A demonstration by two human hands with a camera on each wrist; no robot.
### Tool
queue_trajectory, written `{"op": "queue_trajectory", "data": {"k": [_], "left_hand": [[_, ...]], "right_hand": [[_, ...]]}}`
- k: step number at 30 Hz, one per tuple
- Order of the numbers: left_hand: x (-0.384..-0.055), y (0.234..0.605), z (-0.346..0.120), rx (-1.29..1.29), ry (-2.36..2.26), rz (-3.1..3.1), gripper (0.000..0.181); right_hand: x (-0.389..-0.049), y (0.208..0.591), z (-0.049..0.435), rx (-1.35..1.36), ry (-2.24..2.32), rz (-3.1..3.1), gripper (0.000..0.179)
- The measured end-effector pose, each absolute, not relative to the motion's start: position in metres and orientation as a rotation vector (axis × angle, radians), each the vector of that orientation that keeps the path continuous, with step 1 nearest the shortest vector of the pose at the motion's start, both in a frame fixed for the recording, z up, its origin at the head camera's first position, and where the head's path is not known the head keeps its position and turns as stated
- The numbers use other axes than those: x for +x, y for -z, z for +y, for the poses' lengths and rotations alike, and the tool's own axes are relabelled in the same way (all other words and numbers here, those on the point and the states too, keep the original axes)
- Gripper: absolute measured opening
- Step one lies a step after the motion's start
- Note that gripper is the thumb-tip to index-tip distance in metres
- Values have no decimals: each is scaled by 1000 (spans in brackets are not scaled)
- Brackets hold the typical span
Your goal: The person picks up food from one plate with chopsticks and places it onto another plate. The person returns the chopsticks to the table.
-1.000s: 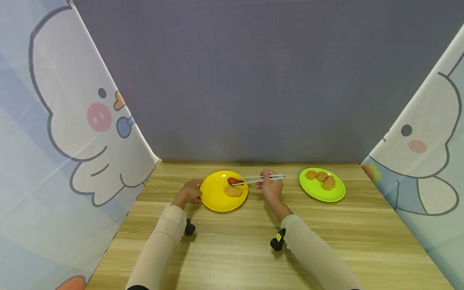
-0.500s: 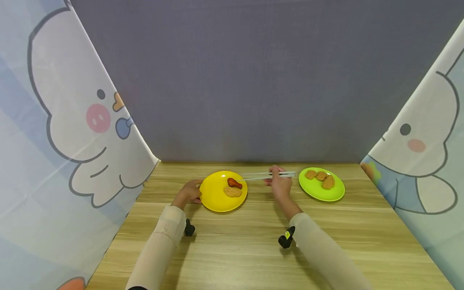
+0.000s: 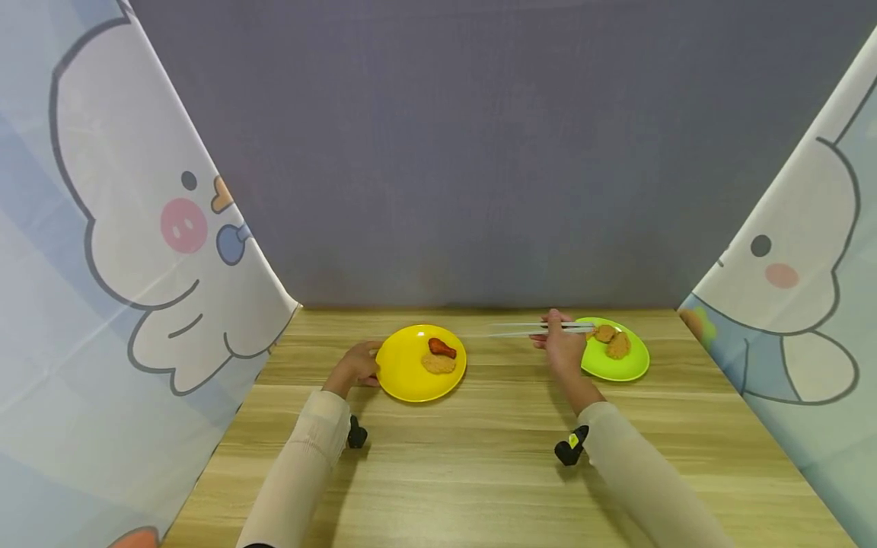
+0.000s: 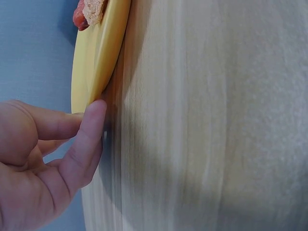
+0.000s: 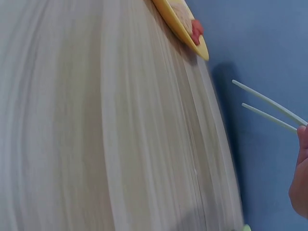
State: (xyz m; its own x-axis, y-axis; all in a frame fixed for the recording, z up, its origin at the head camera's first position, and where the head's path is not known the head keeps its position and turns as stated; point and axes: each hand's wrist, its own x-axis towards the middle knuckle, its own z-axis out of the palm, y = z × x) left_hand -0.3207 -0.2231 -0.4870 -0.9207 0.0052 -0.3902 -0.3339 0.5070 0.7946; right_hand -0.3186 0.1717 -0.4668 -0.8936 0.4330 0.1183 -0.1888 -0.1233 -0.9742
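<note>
My left hand (image 3: 358, 363) pinches the near-left rim of a yellow plate (image 3: 404, 377); in the left wrist view the thumb and a finger meet at its edge. A red-brown drumstick (image 3: 441, 348) lies on that plate, touching a breaded cutlet (image 3: 438, 364) just below it. With my right hand (image 3: 563, 352) I hold a pair of pale chopsticks (image 5: 269, 101), their tips pointing left, apart, with nothing between them. The right hand is beside the left edge of a green plate (image 3: 617, 373) and partly covers it.
Several breaded pieces (image 3: 619, 346) lie on the green plate, the leftmost partly behind the chopstick ends. Both plates are on a wood-grain table (image 3: 466, 472). A grey backdrop (image 3: 438, 167) rises behind it, with cartoon-printed sheets (image 3: 144, 228) at the sides.
My right hand has moved right with the chopsticks, from the drumstick to the green plate's left edge. The drumstick stays on the yellow plate, free of the chopsticks. My left hand keeps its place.
</note>
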Motion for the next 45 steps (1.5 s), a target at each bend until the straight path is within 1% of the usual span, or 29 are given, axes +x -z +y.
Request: {"op": "queue_trajectory", "data": {"k": [3, 8, 14, 19, 28, 35, 38, 45], "left_hand": [[-319, 486, -223, -270, -1381, 2408, 74], [-318, 485, -223, -270, -1380, 2410, 73], [-318, 484, -223, -272, -1366, 2419, 73], [-318, 484, -223, -268, -1362, 2419, 73], [-319, 485, -223, -270, -1356, 2427, 74], [-318, 486, -223, -268, -1364, 2420, 74], [-318, 486, -223, -276, -1364, 2420, 75], [-321, 486, -223, -275, -1354, 2423, 75]], "right_hand": [[-311, 456, 182, -273, -2074, -1745, 24], [-305, 446, 198, -301, -2044, -1752, 24], [-310, 450, 226, -359, -2049, -1694, 24], [-318, 458, 253, -378, -1998, -1693, 27], [-319, 453, 290, -473, -1876, -1727, 33], [-317, 451, 313, -534, -1790, -1749, 26], [-317, 450, 321, -522, -1717, -1805, 26], [-307, 437, 331, -346, -1648, -1837, 27]]}}
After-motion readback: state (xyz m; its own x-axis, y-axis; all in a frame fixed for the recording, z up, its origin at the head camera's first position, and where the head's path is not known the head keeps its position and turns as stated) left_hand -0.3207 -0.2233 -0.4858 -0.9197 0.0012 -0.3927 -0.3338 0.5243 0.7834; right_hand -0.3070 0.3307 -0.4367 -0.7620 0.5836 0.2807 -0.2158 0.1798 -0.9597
